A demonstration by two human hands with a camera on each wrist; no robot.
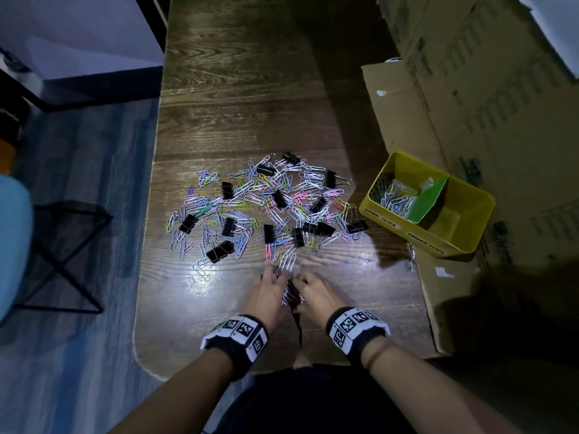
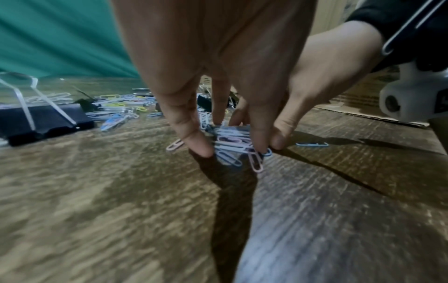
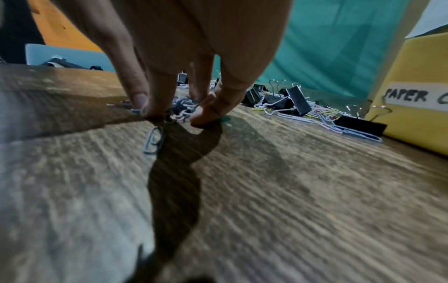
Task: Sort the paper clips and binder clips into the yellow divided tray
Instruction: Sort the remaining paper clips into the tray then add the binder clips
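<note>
Both hands meet at the near edge of the worktop (image 1: 238,89): left hand (image 1: 266,292) and right hand (image 1: 316,296) curl their fingertips around a small bunch of paper clips (image 2: 232,145). Only the head view shows the main scatter of clips (image 1: 266,208) just beyond them and the yellow tray (image 1: 391,220) far right; the right wrist view reads its "PAPER" label (image 3: 409,95).

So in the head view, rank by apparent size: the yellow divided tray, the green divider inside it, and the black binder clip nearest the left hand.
1. yellow divided tray
2. green divider
3. black binder clip

The tray and divider lie no nearer the camera than the clip, so the order seems safe.
</note>
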